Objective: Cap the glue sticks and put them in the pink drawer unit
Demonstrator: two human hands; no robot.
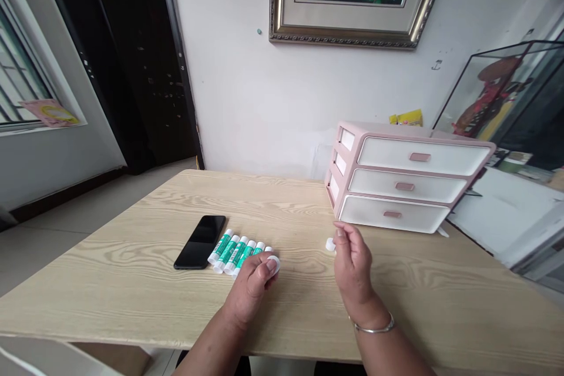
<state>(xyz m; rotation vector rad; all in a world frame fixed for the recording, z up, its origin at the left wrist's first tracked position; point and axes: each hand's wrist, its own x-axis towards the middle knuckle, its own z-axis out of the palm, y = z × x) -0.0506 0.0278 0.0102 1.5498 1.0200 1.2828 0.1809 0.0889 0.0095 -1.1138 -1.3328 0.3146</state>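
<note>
My left hand (250,286) is closed around a white round-ended piece (276,264), with the thumb pressed on it; the rest of the piece is hidden in the fingers. Just beyond this hand lies a slanted row of several glue sticks (234,254), white with green labels, side by side on the table. My right hand (353,255) is raised over the table, its fingers bent and pressed together. What they hold, if anything, is hidden. A small white cap (330,244) sits on the table beside the right hand's thumb, partly covered by the hand.
A black phone (200,242) lies left of the glue sticks on the wooden table (145,282). Behind my right hand stands a pink and white drawer unit (396,185), a yellow packet (406,117) at its top. A glass case (493,91) is farther right.
</note>
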